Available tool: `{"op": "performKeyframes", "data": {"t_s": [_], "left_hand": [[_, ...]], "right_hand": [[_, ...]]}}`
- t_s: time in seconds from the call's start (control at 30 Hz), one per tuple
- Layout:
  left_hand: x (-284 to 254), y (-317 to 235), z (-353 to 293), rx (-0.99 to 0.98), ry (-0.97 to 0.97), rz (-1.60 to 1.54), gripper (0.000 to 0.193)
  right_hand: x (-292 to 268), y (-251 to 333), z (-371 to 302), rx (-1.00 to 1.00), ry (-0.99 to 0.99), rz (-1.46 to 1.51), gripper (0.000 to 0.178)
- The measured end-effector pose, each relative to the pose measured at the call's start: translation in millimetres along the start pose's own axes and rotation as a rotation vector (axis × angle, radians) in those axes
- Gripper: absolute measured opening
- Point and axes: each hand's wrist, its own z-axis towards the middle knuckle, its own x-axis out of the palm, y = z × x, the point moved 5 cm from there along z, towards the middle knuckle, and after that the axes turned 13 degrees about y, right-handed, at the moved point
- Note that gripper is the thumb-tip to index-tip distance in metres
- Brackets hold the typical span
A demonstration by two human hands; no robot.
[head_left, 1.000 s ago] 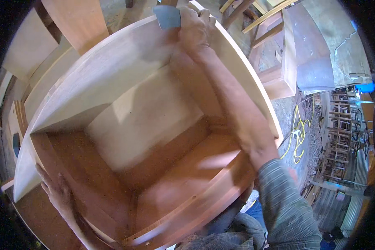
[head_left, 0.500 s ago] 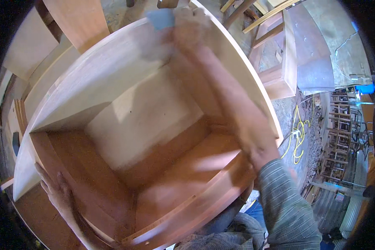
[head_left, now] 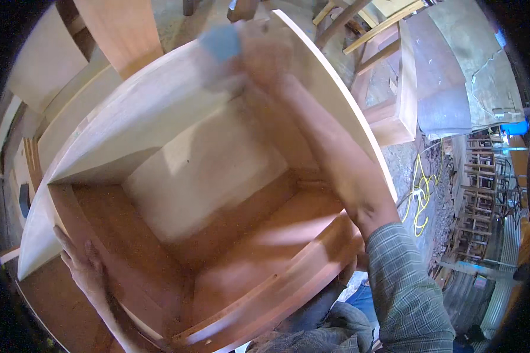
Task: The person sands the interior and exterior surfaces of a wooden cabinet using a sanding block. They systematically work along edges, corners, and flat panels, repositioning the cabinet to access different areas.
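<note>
A large open wooden cabinet carcass [head_left: 159, 220] lies before me, with reddish-brown inner walls and a pale bottom. My left hand [head_left: 83, 265] straddles its left edge, fingers lying along the outside and thumb against the inner face. At the far end, my right hand [head_left: 265, 56] is smeared by motion, its arm reaching across the opening. It grips a blue-grey piece of sandpaper [head_left: 221, 44], also blurred, at the inner face of the pale far panel [head_left: 141, 94] near the far corner. The fingertips there cannot be made out.
Flat wooden boards [head_left: 121, 35] lean at the far left. A wooden frame [head_left: 394, 112] stands beyond the right panel, near a yellow cord [head_left: 419, 203] on the floor. Several stacked wooden stools [head_left: 478, 194] fill the far right.
The right hand and sandpaper have moved slightly left and toward me along the far panel. The left hand keeps its place on the cabinet edge. The whole view has shifted slightly.
</note>
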Motion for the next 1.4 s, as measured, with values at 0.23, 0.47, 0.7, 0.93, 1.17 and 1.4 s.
{"op": "performKeyframes", "data": {"t_s": [0.23, 0.47, 0.7, 0.93, 1.17, 1.4], "left_hand": [[-1.0, -2.3, -1.1, -0.063, 0.036, -0.047, 0.067], [1.6, -4.8, 2.3, -0.037, 0.032, -0.046, 0.067], [-2.4, -9.0, 0.0, -0.075, 0.013, -0.043, 0.066], [-0.4, -5.6, 2.9, -0.035, -0.012, -0.031, 0.066], [2.7, 1.1, 2.4, -0.034, 0.007, -0.038, 0.067], [1.5, -0.6, 2.0, -0.07, 0.033, -0.061, 0.067]], "right_hand": [[18.5, -20.5, 8.5, 0.044, 0.16, 0.008, 0.023], [18.4, -15.3, 6.1, -0.037, 0.017, 0.031, 0.026], [23.4, -14.3, 11.1, 0.028, 0.146, -0.02, 0.03], [32.5, -22.5, 14.2, 0.031, 0.123, -0.001, 0.034], [18.8, -19.0, 11.0, -0.093, -0.207, 0.015, 0.014], [22.5, -18.6, 23.0, -0.038, 0.028, 0.002, 0.013]]}}
